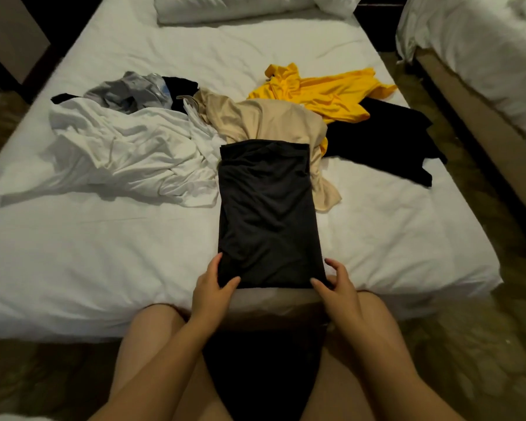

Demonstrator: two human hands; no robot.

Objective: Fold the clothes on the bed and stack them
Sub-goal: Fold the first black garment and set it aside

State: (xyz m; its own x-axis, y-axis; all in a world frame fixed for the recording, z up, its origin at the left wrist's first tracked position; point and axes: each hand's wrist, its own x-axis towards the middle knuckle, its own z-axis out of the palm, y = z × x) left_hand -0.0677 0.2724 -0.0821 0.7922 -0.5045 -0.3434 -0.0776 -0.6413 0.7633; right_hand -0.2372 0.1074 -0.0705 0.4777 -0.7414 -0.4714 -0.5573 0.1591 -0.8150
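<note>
Currently we have the black folded garment (266,214) lying as a long narrow rectangle on the bed (104,253), near edge at 6 o'clock, far edge at 12 draped over the beige garment (264,123).

Left hand (211,291) is on the near-left corner: thumb on top of the fabric, fingers (213,265) running along the left edge, pinching that corner. Right hand (337,288) is on the near-right corner: thumb on top, the other fingers spread narrow and slightly lifted just beside the right edge. The corner looks gripped, but we can't tell how firmly.

Fabric of the black piece: thin, smooth, slight sheen, soft ripples across the surface, edges fairly straight.

Rest of the pile, clock positions from the black piece:
- Beige garment, 12 o'clock, soft matte knit, bunched, one end trailing down at 3 beside the black piece's right edge.
- Yellow garment (322,92), 1 o'clock, glossy, crumpled, partly under the beige.
- Black unfolded garment (389,138), 2 o'clock, flat and spread, reaching the bed's right edge.
- White garment (128,153), 10 o'clock, heavily creased, touching the black piece's left edge at the far end.
- Grey garment (131,92), 11 o'clock, wadded, with a further dark piece (179,86) just beside it.

Bed sheet is white, lightly wrinkled. Pillows (225,7) at 12, well apart from the clothes.
</note>
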